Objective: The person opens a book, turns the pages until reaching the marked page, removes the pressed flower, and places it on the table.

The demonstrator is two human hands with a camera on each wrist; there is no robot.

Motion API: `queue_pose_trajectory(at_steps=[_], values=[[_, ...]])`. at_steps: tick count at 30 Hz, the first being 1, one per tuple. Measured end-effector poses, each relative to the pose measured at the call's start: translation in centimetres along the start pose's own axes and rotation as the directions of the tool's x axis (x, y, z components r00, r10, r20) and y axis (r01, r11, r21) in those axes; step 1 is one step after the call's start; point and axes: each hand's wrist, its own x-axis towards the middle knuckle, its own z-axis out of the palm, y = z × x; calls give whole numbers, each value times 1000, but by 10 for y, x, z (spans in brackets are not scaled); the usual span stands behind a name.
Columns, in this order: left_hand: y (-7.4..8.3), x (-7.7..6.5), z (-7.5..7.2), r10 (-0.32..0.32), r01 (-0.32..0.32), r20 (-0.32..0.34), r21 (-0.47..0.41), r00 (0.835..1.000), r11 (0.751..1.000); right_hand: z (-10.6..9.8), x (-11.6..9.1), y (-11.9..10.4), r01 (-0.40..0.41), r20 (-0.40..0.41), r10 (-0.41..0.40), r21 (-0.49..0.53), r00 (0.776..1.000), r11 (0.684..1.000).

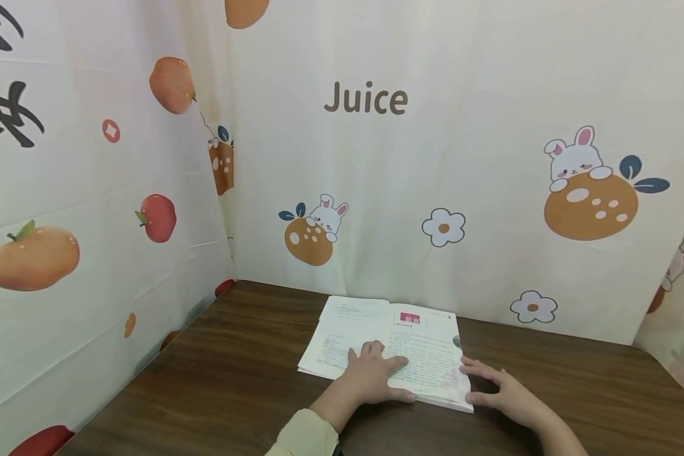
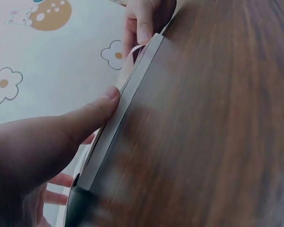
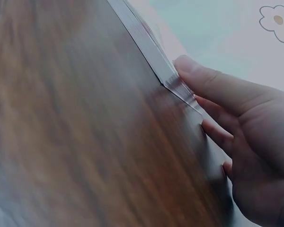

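Note:
An open book (image 1: 427, 354) lies flat on the dark wooden table, with printed text on both pages and a pink block near the top of its right page. My left hand (image 1: 370, 375) rests across the middle of the pages with spread fingers. In the left wrist view, its thumb lies against the lower edge of the book (image 2: 122, 113). At the book's right side is my right hand (image 1: 507, 394). Its thumb touches the page edges near the lower right corner, as the right wrist view shows, and its fingers extend along the side edge.
Dark brown wood grain covers the table (image 1: 216, 361). Behind it hangs a pale curtain (image 1: 376, 190) printed with "Juice", rabbits, fruit and flowers. Another printed curtain (image 1: 91, 177) closes off the left side. The book's far edge lies close to the back curtain.

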Motion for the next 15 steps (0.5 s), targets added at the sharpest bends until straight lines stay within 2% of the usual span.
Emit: queue_pose_trajectory(at_steps=[11,15], values=[[-4,4,3,3,-3,-25,4,1000,1000,2,0,-1,17,-40,-17,-24,999,1000],[-5,5,4,6,-6,-51,2,999,1000,0,1,-4,-50,-12,50,-4,999,999]])
